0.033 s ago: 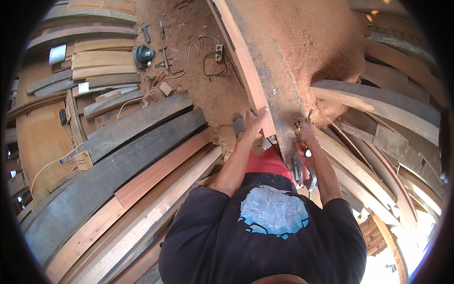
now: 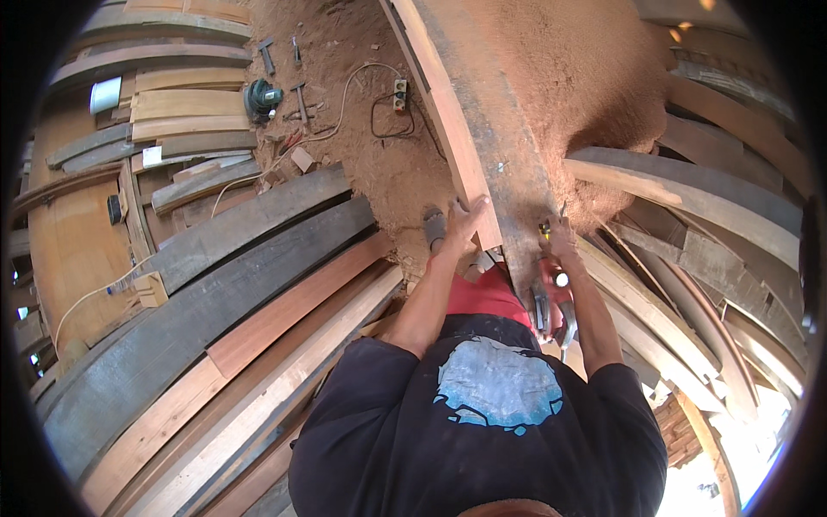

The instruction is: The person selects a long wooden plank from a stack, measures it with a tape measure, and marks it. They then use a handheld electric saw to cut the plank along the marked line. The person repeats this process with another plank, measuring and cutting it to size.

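Observation:
A long reddish plank [image 2: 461, 142] lies along the left edge of a worn, dusty board [image 2: 504, 159]. My left hand [image 2: 468, 222] is closed around the plank's near end, its thumb and fingers on top and side. Beside the board's right edge, my right hand [image 2: 562, 237] is closed with bent fingers. A small yellow-and-dark item [image 2: 544, 229] and a thin dark tip show at its fingers; their kind cannot be made out. Just below that hand is a red and grey power tool [image 2: 551, 297], partly hidden by my arm and the board.
A sawdust heap [image 2: 577, 69] spreads at the far right. Stacked planks [image 2: 284, 319] line both sides. On the dirt floor at the far left lie a green power tool [image 2: 261, 101], a hammer [image 2: 300, 102] and a socket strip [image 2: 400, 95] with a cable.
My right hand has shifted very slightly to the right, and more of the red tool below it shows. My left hand and the plank stay in place.

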`<state>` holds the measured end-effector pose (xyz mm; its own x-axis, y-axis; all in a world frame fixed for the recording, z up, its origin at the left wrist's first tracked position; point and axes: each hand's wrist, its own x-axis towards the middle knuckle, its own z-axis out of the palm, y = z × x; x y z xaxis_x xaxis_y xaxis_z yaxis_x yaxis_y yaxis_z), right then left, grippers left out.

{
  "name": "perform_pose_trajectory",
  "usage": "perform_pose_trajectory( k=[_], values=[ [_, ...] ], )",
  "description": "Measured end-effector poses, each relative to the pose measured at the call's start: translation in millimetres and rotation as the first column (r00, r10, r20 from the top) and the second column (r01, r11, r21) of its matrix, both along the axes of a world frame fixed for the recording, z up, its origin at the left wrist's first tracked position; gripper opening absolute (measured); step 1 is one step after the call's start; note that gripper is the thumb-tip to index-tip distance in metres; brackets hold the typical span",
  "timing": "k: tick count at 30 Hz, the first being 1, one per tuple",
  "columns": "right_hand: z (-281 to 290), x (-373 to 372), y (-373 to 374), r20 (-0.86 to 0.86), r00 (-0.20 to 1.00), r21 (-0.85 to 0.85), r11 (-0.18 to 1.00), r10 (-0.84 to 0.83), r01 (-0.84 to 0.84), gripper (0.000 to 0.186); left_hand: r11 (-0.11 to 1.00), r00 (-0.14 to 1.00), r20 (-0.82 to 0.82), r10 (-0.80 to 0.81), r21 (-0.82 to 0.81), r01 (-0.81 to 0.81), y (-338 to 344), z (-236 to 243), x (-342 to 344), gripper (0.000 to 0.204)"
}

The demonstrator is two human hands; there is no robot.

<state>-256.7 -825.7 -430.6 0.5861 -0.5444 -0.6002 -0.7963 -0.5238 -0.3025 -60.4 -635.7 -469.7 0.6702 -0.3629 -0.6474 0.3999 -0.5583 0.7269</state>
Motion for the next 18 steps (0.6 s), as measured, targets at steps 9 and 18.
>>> perform_pose_trajectory(
  k=[9, 18],
  values=[
    [19.4, -22.6, -14.9, 0.331, 0.859, 0.364, 0.893, -0.39, 0.265, 0.028, 0.909, 0.984, 0.085, -0.158, 0.402, 0.111, -27.2, 49.6, -9.8, 0.12],
    [65.6, -33.9, -22.2, -0.046, 0.465, 0.98, 0.051, -0.884, 0.194, 0.045, 0.993, 0.986, 0.144, -0.081, 0.095, 0.068, 21.3, -26.1, -44.8, 0.058]
  ],
)
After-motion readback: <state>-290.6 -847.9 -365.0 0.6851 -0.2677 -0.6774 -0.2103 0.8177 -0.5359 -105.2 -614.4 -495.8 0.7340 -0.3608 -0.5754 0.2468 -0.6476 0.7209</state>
